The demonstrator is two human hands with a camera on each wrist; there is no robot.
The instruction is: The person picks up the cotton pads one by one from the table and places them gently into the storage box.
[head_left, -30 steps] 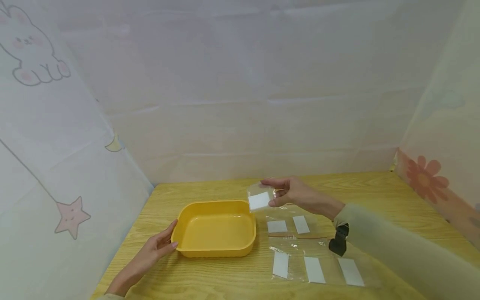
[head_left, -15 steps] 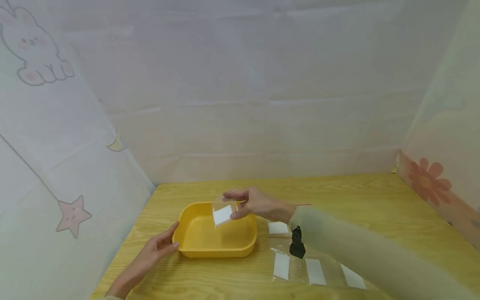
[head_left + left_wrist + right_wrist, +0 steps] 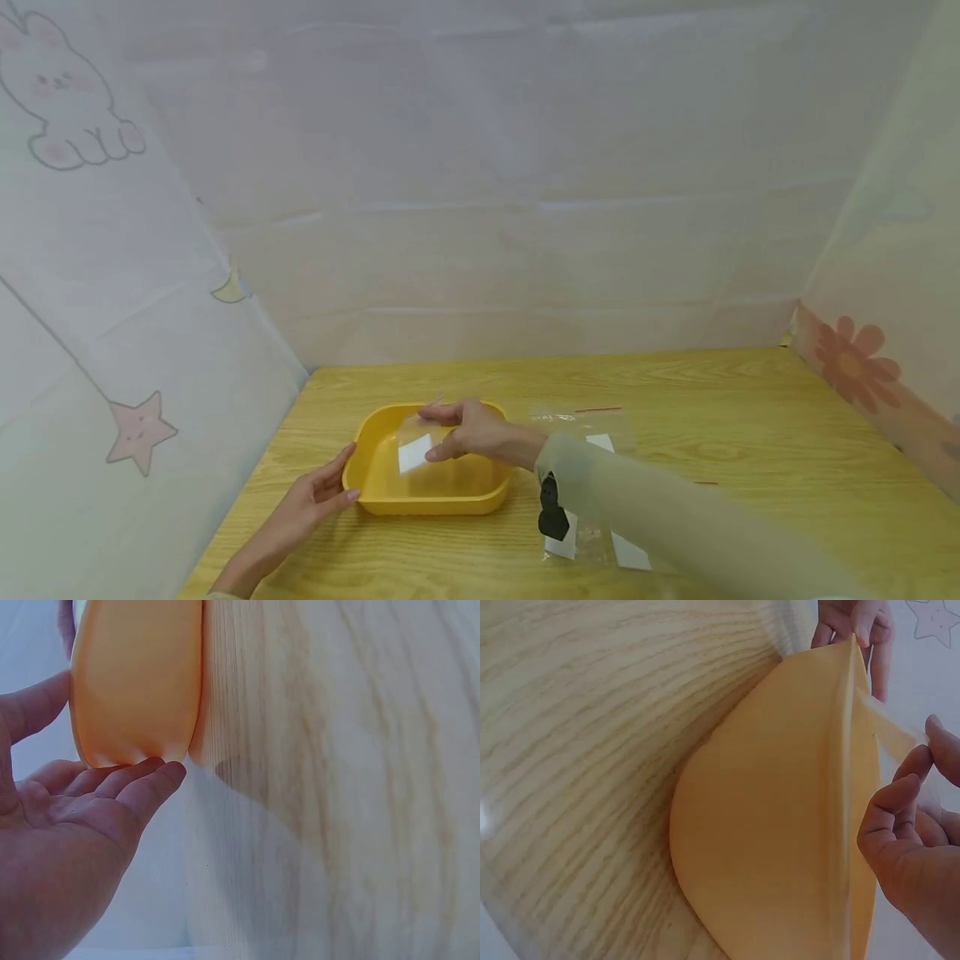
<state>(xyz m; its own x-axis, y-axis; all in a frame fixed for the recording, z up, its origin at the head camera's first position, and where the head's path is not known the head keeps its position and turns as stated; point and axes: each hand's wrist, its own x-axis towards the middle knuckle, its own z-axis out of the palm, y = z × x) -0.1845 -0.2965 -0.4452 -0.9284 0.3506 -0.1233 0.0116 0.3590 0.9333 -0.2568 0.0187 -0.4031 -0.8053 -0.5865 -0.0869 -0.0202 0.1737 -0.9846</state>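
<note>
A yellow rectangular tray stands on the wooden table. At its left end my left hand touches it with fairly straight fingers; in the left wrist view the fingertips meet the end wall of the tray and the thumb lies by its rim. My right hand pinches a small clear zip bag with a white label between thumb and fingers, over the tray's inside. The right wrist view shows that bag beyond the rim, partly hidden by fingers.
Several more clear bags with white labels lie on the table right of the tray, partly covered by my right sleeve. A pale printed backdrop stands behind and at both sides.
My right hand has carried the bag left and down, from beside the tray's right edge to over its inside. The left hand has stayed at the tray's left end.
</note>
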